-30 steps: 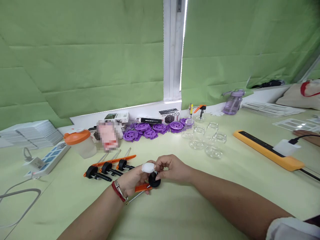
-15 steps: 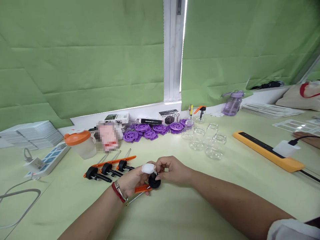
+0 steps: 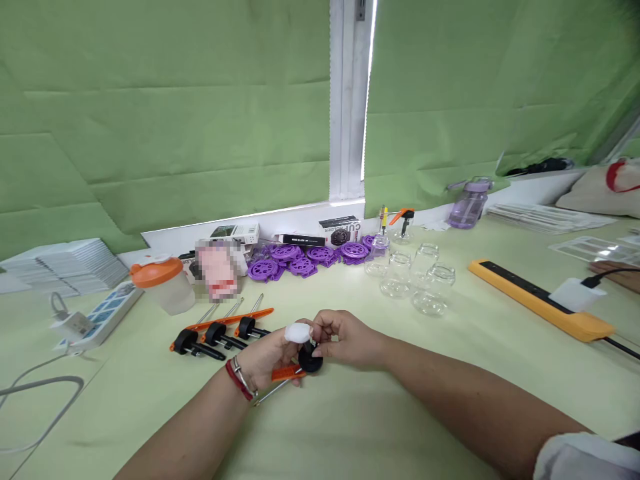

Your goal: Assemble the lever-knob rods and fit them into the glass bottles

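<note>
My left hand (image 3: 263, 363) is closed around a dispenser-like part with a black round cap (image 3: 311, 363), an orange handle (image 3: 286, 373) and a thin metal rod (image 3: 273, 392). A white wrapping (image 3: 298, 333) covers its thumb. My right hand (image 3: 345, 339) pinches at the upper side of the black cap, where its fingertips hide what lies between them. Just beyond my left hand, several similar parts (image 3: 216, 333) lie in a row, with black caps, dark tubes, metal rods and orange handles.
Clear glass jars (image 3: 434, 293) stand back right, near a similar assembled jar (image 3: 403, 227). Purple wheel-shaped pieces (image 3: 303, 265) are heaped at the back. An orange-lidded cup (image 3: 167, 287) and white power strip (image 3: 105, 313) sit left; a yellow power strip (image 3: 540, 303) lies right.
Both hands keep hold of the same part, with the fingers shifted only slightly. The whole view has moved a little.
</note>
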Available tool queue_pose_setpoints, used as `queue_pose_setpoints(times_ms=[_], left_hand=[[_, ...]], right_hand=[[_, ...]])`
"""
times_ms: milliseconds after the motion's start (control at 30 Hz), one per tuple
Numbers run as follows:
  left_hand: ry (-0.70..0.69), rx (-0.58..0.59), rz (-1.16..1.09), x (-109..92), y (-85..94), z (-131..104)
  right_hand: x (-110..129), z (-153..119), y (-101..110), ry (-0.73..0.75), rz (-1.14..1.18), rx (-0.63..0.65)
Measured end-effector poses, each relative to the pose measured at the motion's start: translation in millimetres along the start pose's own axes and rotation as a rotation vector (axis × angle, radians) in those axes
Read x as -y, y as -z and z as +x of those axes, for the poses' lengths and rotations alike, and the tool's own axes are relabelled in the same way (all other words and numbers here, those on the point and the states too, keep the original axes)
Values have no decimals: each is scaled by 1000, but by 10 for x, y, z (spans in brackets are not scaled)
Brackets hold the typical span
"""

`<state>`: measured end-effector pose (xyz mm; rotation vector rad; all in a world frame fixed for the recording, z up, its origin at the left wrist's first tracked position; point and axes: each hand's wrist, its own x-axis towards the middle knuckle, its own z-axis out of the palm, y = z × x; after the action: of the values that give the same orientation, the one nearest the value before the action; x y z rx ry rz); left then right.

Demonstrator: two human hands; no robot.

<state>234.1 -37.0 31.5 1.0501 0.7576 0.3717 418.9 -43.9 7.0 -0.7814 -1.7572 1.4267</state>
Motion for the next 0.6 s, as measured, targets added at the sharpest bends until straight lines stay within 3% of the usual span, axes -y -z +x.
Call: queue_pose_setpoints(times_ms=[600], left_hand=[[-10, 6, -25, -8, -6, -13]], right_hand=[[-31, 4, -6, 18, 11, -6]])
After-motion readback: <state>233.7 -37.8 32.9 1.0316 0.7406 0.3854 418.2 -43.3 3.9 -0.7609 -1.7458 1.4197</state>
